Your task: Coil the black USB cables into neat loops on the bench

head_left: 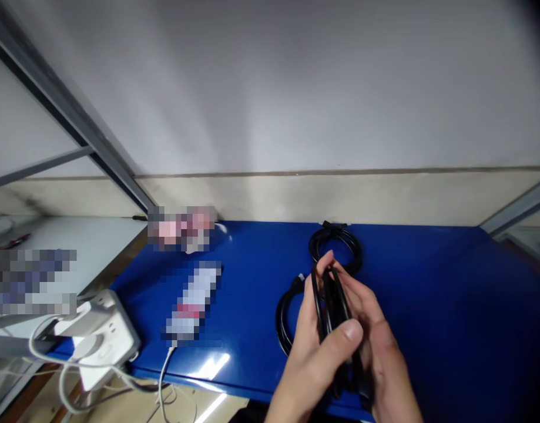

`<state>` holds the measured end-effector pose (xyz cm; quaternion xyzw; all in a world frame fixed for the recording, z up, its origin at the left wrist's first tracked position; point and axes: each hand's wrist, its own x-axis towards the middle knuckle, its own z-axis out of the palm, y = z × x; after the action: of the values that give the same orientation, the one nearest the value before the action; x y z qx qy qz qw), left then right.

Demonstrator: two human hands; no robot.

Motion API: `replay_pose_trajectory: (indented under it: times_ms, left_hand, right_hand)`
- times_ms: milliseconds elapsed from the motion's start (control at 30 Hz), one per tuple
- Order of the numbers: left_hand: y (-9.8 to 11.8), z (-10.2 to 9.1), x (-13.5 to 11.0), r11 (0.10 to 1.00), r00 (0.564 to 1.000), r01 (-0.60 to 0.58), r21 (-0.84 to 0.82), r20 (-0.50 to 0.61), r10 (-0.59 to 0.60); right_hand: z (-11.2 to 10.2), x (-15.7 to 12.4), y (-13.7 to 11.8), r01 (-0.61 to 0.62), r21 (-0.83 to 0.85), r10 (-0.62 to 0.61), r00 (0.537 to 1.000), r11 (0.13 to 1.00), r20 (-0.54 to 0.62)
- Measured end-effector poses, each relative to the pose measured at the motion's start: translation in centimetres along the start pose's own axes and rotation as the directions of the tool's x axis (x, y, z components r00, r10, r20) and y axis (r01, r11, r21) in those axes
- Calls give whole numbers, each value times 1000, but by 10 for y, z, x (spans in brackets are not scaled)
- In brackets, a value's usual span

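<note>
Both my hands hold a bundle of black cable [334, 302] over the front of a blue table [428, 294]. My left hand [311, 352] wraps the bundle from the left, its thumb pressed across the strands. My right hand [378, 346] closes on it from the right, fingertips near the top of the loops. A second black cable coil [335, 242] lies on the table just beyond my hands. Another loop of black cable [284, 320] lies on the table to the left of my left hand.
A white power strip [104, 338] with white plugs and cords sits at the table's front left corner. A blurred-out object [193, 302] with a white cord lies left of centre. Grey metal frame bars [76, 126] run along the left, and a white wall stands behind.
</note>
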<state>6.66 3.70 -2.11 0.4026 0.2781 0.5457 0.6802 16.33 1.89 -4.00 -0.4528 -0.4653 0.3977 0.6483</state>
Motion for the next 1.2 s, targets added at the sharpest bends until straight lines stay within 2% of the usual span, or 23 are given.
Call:
replay_pose_trajectory:
  times_ms: [67, 133, 233, 300, 367, 433, 500, 600, 667, 767, 833, 967, 1100, 1200]
  left_hand:
    - [-3, -2, 5, 995, 997, 13, -99, -77, -21]
    - [-6, -7, 11, 964, 983, 11, -266, -174, -59]
    - [-7, -18, 19, 873, 959, 6, -487, -245, -143]
    - [-6, -23, 22, 852, 962, -32, -523, -248, -117]
    - [-5, -24, 23, 870, 963, -119, -478, -268, -16]
    - [-5, -22, 22, 887, 955, -199, -418, -287, 79]
    - [-5, -20, 20, 910, 953, -218, -352, -279, 120]
    - [-6, -21, 20, 964, 945, -214, -155, -282, 164]
    - [-7, -24, 22, 981, 931, -191, -32, -322, 171]
    - [-9, -25, 26, 997, 932, -68, -26, -359, 54]
    - [-8, -24, 27, 994, 947, 38, -105, -314, -69]
    - [-3, -23, 25, 926, 956, 212, -312, -132, -263]
    - [0, -31, 25, 849, 947, 280, -447, -15, -320]
    - [-2, -38, 26, 760, 929, 361, -540, 139, -343]
  right_hand:
    - [-4, 1, 0, -78, 107, 75, 996, 991, 40]
    - [-6, 1, 1, -145, 129, 137, 988, 981, 68]
    - [-6, 1, 8, -114, -30, 113, 993, 993, -27]
    - [-5, 1, 14, -91, -159, 79, 994, 983, -80]
    - [-4, 0, 19, -149, -189, 142, 989, 971, -49]
    - [-2, -1, 21, -244, -145, 246, 969, 959, -3]
    - [0, -1, 21, -310, -90, 310, 951, 947, -6]
    - [1, 0, 17, -365, 42, 367, 929, 930, -47]
    - [-1, 3, 15, -369, 135, 384, 917, 920, -108]
    - [-8, 8, 15, -336, 193, 378, 891, 922, -251]
    - [-15, 11, 16, -320, 199, 368, 881, 926, -297]
    - [-33, 15, 18, -307, 165, 345, 886, 937, -309]
    - [-53, 13, 12, -356, 144, 383, 878, 924, -287]
    - [-59, 10, 4, -395, 128, 415, 873, 910, -255]
